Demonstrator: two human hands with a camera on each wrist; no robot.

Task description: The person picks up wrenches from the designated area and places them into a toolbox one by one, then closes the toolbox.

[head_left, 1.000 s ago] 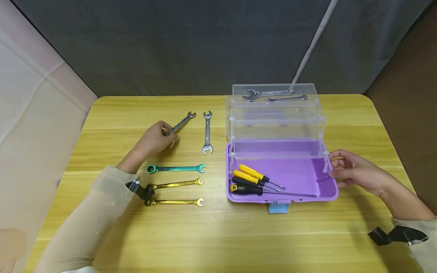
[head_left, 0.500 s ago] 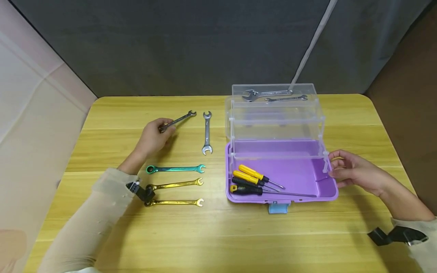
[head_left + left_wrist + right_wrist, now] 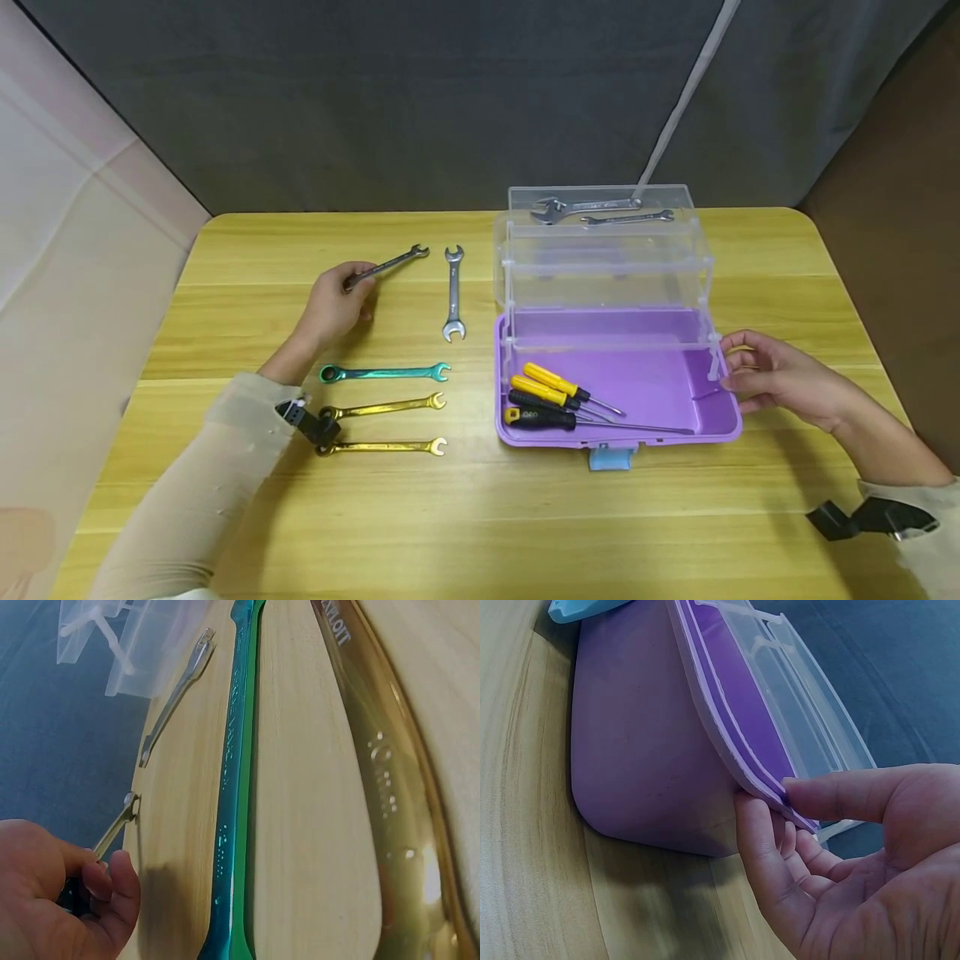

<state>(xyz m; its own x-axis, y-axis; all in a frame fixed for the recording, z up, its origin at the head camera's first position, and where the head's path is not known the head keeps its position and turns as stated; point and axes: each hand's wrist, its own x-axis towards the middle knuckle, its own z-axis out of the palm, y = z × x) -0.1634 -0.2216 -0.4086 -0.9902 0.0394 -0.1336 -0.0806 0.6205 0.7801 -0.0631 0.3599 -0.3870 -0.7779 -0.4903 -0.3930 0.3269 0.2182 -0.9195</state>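
My left hand (image 3: 333,304) grips one end of a silver wrench (image 3: 390,264) over the table's left half. Its open-ended jaw points right and away; fingers partly cover the other end. In the left wrist view, this wrench (image 3: 114,831) sticks out beyond the thumb and fingertips. Just right of it lies a silver double open-end wrench (image 3: 453,293). At the right, my right hand (image 3: 783,382) pinches the rim of a purple toolbox (image 3: 652,379). The right wrist view shows thumb and index finger on that rim (image 3: 727,742).
A green-blue ratchet wrench (image 3: 386,373) and two gold wrenches (image 3: 390,407) lie in a row nearer the front. Several screwdrivers (image 3: 543,392) rest in the toolbox. Its raised clear tray (image 3: 600,283) carries an adjustable wrench (image 3: 585,208) and a small wrench (image 3: 628,218).
My left hand has drawn slightly left with the silver wrench, which has turned to a flatter angle across the view. The right hand keeps its place on the toolbox rim.
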